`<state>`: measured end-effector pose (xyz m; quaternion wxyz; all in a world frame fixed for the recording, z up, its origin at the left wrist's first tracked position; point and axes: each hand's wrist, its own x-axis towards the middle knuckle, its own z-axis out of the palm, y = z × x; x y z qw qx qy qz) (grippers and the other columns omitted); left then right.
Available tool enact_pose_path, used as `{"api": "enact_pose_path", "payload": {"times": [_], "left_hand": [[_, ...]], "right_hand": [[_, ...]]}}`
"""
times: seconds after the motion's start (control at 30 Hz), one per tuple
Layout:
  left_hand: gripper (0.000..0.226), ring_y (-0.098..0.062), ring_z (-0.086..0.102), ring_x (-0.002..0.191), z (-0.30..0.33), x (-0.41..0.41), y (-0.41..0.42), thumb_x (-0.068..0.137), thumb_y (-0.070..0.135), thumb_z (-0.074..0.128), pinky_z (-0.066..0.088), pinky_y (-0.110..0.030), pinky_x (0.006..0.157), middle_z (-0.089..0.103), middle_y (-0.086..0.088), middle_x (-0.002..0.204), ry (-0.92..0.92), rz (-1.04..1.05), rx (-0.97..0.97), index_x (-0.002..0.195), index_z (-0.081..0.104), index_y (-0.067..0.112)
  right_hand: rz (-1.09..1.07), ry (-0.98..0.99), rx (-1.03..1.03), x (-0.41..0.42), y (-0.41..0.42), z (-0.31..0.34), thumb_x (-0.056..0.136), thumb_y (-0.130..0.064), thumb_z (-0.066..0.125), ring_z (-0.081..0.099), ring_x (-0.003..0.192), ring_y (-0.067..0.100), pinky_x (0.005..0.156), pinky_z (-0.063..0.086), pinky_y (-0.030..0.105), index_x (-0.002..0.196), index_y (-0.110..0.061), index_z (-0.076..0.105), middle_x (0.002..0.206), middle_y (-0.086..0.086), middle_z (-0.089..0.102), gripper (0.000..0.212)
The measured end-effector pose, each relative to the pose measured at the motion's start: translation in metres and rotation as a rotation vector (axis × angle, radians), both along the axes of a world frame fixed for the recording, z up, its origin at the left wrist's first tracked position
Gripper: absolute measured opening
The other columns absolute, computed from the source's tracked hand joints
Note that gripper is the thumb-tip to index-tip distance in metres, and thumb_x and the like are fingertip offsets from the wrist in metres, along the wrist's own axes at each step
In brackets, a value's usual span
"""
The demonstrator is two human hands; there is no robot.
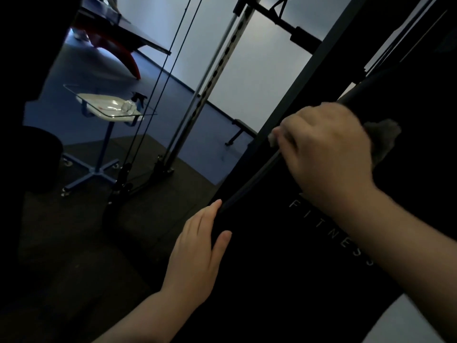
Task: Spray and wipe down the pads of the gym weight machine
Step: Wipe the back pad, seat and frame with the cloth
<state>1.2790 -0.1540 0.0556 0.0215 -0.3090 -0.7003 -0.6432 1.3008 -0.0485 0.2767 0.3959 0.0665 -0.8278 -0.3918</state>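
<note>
A black padded bar (249, 181) runs diagonally from lower left to upper right in front of the machine's black panel (309, 243), which carries the word FITNESS. My right hand (326, 154) is closed around the bar with a grey cloth (382, 137) bunched in it; the cloth sticks out behind the knuckles. My left hand (197, 251) holds the lower end of the bar, thumb on the near side, fingers wrapped behind. A dark-capped spray bottle (138, 100) stands on the small glass table at the left.
A glass-topped rolling stand (99, 167) with a white tray (108, 107) is at the left. Cables (158, 92) and a perforated steel upright (212, 78) of the machine stand between it and me. A table-tennis table (128, 28) is at the far back left.
</note>
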Motion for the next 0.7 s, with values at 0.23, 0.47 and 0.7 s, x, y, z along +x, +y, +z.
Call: {"api": "enact_pose_path", "payload": {"times": [0.23,0.47,0.7], "left_hand": [[0.049,0.012,0.032,0.127,-0.023,-0.001,-0.008,0.096,0.039,0.038,0.038,-0.021,0.1,0.033,0.027,0.142,-0.111,-0.032,0.014,0.144,0.024,0.039],[0.054,0.001,0.032,0.135,-0.038,0.009,-0.009,0.095,0.046,0.033,0.034,-0.032,0.111,0.032,0.018,0.149,-0.318,-0.086,0.108,0.146,0.019,0.039],[0.054,0.007,0.03,0.133,-0.054,0.012,-0.008,0.096,0.043,0.038,0.033,-0.03,0.111,0.031,0.02,0.149,-0.351,-0.092,0.122,0.146,0.017,0.043]], "right_hand": [[0.124,-0.315,-0.042,-0.006,-0.013,-0.116,0.088,-0.021,0.064,0.061,0.066,0.025,0.086,0.043,0.04,0.069,-0.014,0.065,0.068,0.004,0.062,0.02],[0.0,-0.009,-0.055,0.0,-0.006,-0.047,0.098,-0.025,0.049,0.059,0.07,0.029,0.108,0.033,0.041,0.073,-0.011,0.065,0.074,0.011,0.065,0.033],[0.107,-0.418,-0.025,-0.001,-0.016,-0.126,0.092,-0.022,0.061,0.062,0.072,0.025,0.095,0.045,0.044,0.077,-0.014,0.066,0.075,0.005,0.063,0.017]]}}
